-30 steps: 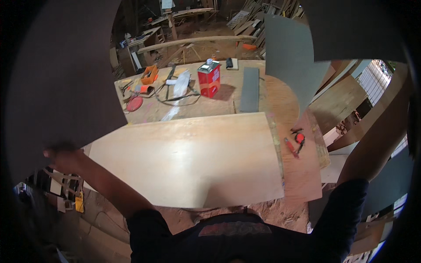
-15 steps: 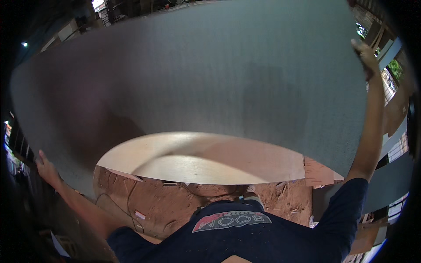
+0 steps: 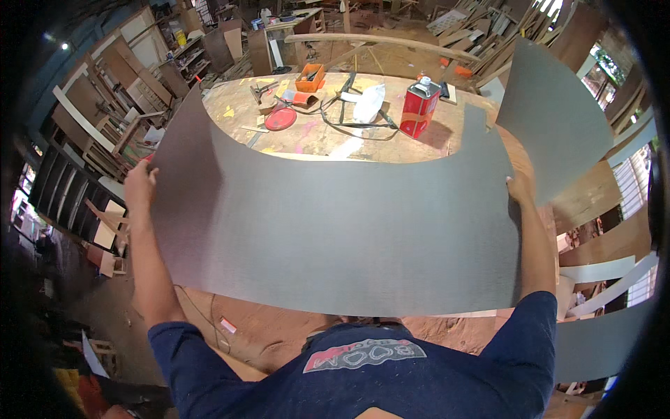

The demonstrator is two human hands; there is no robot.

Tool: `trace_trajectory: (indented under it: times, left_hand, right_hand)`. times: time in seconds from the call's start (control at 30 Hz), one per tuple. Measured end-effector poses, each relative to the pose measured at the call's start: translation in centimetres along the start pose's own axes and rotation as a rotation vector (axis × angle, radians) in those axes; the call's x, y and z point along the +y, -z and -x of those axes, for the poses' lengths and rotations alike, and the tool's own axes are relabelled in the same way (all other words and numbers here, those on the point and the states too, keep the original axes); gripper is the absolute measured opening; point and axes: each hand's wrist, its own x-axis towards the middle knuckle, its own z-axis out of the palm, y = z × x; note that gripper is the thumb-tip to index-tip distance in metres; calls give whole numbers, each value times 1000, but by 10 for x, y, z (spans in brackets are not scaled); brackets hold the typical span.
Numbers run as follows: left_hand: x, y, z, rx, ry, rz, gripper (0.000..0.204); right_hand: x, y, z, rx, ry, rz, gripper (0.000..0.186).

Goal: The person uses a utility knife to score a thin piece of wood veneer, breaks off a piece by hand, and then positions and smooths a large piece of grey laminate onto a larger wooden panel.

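A large, thin grey sheet (image 3: 349, 237) spans the space in front of me, bent so that its far edge dips in the middle. My left hand (image 3: 142, 183) grips its left edge, fingers wrapped round the rim. At the opposite side my right hand (image 3: 520, 187) is closed on the right edge, thumb on the upper face. Beyond the sheet shows a worn wooden worktable (image 3: 307, 133). On it stand a red metal can (image 3: 419, 108) and an orange box (image 3: 310, 78). The sheet covers the table's near part and the pale panel seen earlier.
The table also carries a red round lid (image 3: 280, 119), a white plastic bag (image 3: 369, 103) and a black cord (image 3: 349, 129). Another grey sheet (image 3: 558, 119) rises at the right. Wood offcuts (image 3: 471, 31) lie at the back. A cable (image 3: 209, 321) runs over the earthen floor.
The grey sheet has come down from upright to nearly flat, uncovering the table and its contents. My left hand has moved up and inward; my right hand has come lower and inward.
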Motion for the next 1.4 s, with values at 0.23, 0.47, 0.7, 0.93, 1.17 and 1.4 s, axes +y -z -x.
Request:
trace_trajectory:
  times: [0.23,0.47,0.7,0.93,1.17,1.4]
  left_hand:
    - [-26,-114,-7,39,-42,-137,22]
    - [-58,-159,-36,16,-33,-127,31]
    - [-108,-230,-100,-40,-67,-94,31]
    - [-157,-298,-100,216,-51,-212,80]
    - [-182,-358,94,-264,241,51,100]
    - [-173,-401,223,-30,720,765,87]
  right_hand:
    - [37,-50,37,139,-125,128,72]
    - [23,-63,168,171,-176,351,85]
    - [-158,-197,316,-192,106,1,83]
    - [-394,-222,366,-275,362,-123,85]
    - [-441,-247,333,-192,333,-123,84]
    - [-464,-296,200,-121,428,-27,79]
